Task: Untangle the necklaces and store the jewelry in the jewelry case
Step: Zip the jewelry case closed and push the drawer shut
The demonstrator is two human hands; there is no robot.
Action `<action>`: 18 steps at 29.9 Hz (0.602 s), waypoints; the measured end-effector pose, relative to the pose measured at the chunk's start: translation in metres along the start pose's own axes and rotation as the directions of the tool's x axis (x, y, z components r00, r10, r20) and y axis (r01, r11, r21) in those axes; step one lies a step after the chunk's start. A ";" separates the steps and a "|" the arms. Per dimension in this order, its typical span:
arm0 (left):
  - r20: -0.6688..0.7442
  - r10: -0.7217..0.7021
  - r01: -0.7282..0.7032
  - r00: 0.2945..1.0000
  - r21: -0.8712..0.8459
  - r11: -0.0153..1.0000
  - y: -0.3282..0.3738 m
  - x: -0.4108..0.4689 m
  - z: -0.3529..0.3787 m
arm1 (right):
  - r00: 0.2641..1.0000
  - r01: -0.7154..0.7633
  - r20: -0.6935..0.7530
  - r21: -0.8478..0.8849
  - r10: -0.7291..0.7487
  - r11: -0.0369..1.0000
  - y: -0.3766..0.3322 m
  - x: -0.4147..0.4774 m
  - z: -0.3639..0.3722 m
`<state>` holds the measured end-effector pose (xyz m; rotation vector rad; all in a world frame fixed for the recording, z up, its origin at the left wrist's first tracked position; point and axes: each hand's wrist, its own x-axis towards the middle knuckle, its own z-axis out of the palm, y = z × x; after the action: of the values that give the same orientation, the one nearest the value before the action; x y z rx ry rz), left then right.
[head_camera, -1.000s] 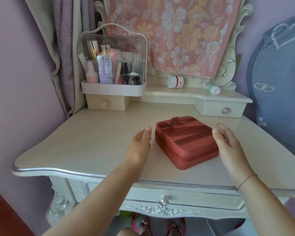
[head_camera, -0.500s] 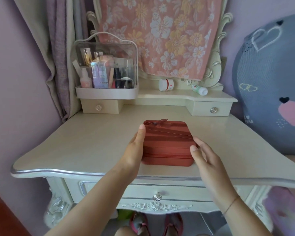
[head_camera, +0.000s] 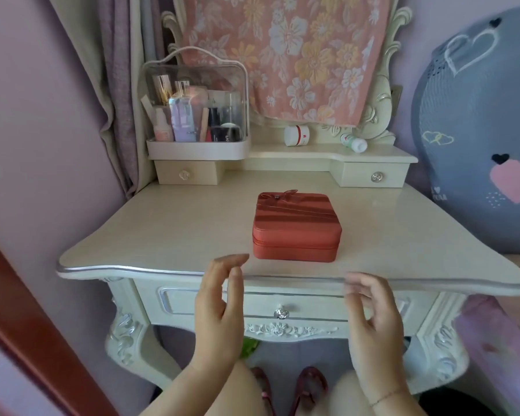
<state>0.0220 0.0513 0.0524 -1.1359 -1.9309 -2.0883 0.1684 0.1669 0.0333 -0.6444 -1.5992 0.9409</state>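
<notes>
The left hand [head_camera: 219, 301] and right hand [head_camera: 373, 313] are pulling off the straightened square red zipped jewelry case [head_camera: 296, 226], fingers [head_camera: 231, 261] loosening, holding nothing; unzipping is probably coming.

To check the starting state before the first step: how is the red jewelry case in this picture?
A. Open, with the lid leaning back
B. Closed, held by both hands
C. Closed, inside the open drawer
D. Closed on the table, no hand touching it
D: the jewelry case lies zipped shut on the dressing table, while the left hand and right hand hover near the front edge, apart from it and holding nothing.
</notes>
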 end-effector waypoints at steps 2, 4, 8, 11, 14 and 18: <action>0.061 -0.108 0.110 0.992 -0.026 0.994 -0.021 -0.026 -0.006 | 0.991 -0.118 0.063 0.038 0.116 0.992 0.016 -0.018 0.005; 0.182 -0.278 0.286 0.943 -0.019 0.958 -0.040 -0.044 -0.008 | 0.942 -0.274 0.211 0.038 0.260 0.961 0.038 -0.029 0.012; 0.314 -0.484 0.485 0.817 0.079 0.871 -0.070 -0.060 -0.008 | 0.821 -0.439 0.394 -0.025 0.413 0.898 0.068 -0.036 0.029; 0.319 -0.525 0.520 0.789 0.108 0.847 -0.077 -0.065 -0.006 | 0.769 -0.462 0.474 -0.053 0.429 0.885 0.075 -0.033 0.041; 0.308 -0.518 0.510 0.798 0.115 0.853 -0.074 -0.065 -0.005 | 0.738 -0.464 0.496 -0.118 0.457 0.878 0.080 -0.031 0.052; 0.292 -0.412 0.372 0.863 0.186 0.910 -0.068 -0.059 -0.008 | 0.741 -0.415 0.506 -0.172 0.442 0.893 0.082 -0.035 0.055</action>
<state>0.0252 0.0335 -0.0358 -1.2076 -2.6056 -2.0124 0.1173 0.1698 -0.0581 -0.8593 -2.0126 1.5351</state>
